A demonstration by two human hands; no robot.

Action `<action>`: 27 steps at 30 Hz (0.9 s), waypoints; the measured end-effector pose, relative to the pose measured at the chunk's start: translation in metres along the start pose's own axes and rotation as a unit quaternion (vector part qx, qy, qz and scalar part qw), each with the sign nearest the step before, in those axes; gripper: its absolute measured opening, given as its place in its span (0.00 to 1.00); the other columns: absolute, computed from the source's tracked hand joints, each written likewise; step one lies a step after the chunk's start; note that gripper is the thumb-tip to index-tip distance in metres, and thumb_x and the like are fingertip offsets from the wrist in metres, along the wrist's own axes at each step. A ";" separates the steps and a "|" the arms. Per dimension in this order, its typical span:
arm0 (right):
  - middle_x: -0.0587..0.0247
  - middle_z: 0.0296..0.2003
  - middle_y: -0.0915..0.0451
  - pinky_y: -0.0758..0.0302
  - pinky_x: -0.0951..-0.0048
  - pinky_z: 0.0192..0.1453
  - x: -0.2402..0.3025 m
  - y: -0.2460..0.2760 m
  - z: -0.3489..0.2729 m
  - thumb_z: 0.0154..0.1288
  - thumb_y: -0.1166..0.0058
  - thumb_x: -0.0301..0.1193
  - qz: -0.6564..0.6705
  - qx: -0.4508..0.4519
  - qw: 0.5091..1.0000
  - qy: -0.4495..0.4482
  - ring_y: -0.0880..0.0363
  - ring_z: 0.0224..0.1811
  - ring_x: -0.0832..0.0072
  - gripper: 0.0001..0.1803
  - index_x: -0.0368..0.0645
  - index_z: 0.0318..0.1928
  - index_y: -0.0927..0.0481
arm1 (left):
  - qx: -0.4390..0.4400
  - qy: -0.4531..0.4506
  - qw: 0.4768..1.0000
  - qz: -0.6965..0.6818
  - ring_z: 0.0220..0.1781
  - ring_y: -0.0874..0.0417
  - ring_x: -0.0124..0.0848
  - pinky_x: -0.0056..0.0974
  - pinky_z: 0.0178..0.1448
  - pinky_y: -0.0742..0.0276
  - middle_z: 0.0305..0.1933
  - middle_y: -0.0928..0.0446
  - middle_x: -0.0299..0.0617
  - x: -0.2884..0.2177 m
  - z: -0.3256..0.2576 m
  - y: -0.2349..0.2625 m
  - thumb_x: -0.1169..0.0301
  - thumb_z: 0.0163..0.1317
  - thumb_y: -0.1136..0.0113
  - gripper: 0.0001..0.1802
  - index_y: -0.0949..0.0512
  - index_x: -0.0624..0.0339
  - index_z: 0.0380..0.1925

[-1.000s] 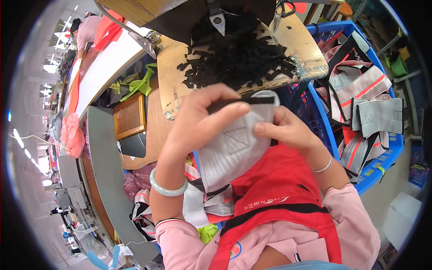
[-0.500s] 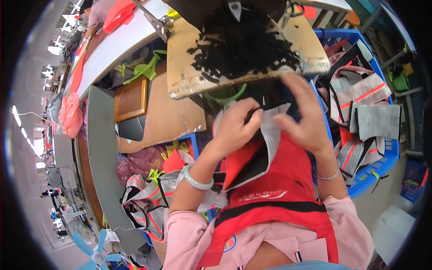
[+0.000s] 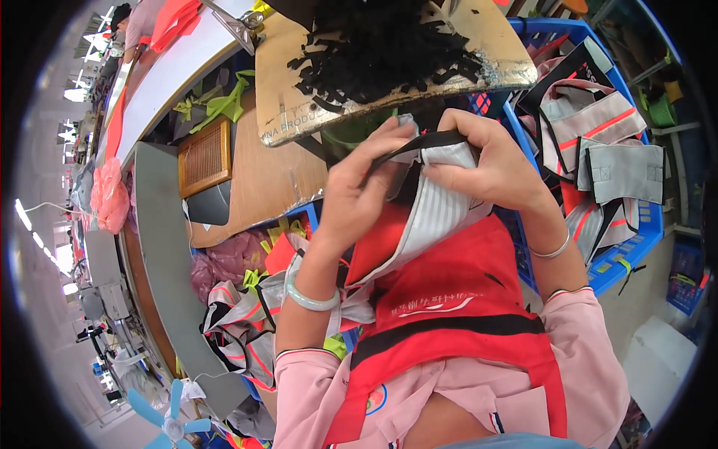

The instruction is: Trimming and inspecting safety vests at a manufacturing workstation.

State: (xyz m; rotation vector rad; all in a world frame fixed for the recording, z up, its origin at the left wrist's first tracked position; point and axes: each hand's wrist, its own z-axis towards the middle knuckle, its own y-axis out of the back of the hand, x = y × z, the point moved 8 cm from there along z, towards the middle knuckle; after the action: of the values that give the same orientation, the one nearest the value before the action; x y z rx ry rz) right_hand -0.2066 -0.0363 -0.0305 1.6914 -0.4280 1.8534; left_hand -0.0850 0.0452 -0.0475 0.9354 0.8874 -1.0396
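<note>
A folded fabric piece [image 3: 430, 213] with grey striped cloth, a red-orange panel and black edging is held up in front of my red apron [image 3: 441, 299]. On its left, my left hand [image 3: 363, 187] is closed on the black-edged side, its fingertips partly behind the cloth. My right hand [image 3: 490, 161] pinches the top right of the same piece, thumb over the grey striped face and fingers behind at the black binding. Just beyond both hands is the edge of a wooden board [image 3: 292, 116] with a heap of black scraps [image 3: 381, 56].
To the right, a blue basket [image 3: 609, 277] holds grey, black and orange sewn pieces [image 3: 591, 127]. More sewn pieces [image 3: 243, 325] lie at the left beside a pink plastic bag [image 3: 228, 269]. A grey panel [image 3: 161, 232] stands left; another person [image 3: 138, 30] is far off.
My right hand, open and apart from the cloth before, has come in and gripped its top edge. The piece has turned, showing more grey striped face. My left hand has shifted left and slightly lower.
</note>
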 end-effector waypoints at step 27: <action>0.66 0.29 0.22 0.29 0.77 0.39 -0.008 0.054 0.117 0.51 0.41 0.38 -0.084 -0.040 0.993 -0.076 0.25 0.32 0.81 0.18 0.35 0.38 0.20 | -0.054 0.252 0.959 -0.118 0.45 0.23 0.25 0.29 0.52 0.30 0.41 0.20 0.38 0.024 0.117 0.072 0.66 0.62 0.40 0.17 0.22 0.69 0.45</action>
State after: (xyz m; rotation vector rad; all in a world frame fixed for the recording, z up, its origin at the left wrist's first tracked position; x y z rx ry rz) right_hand -0.1468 -0.1496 -0.0132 1.7627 -0.4021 1.5745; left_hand 0.0075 -0.0544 -0.0150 1.0381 1.4958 -0.9527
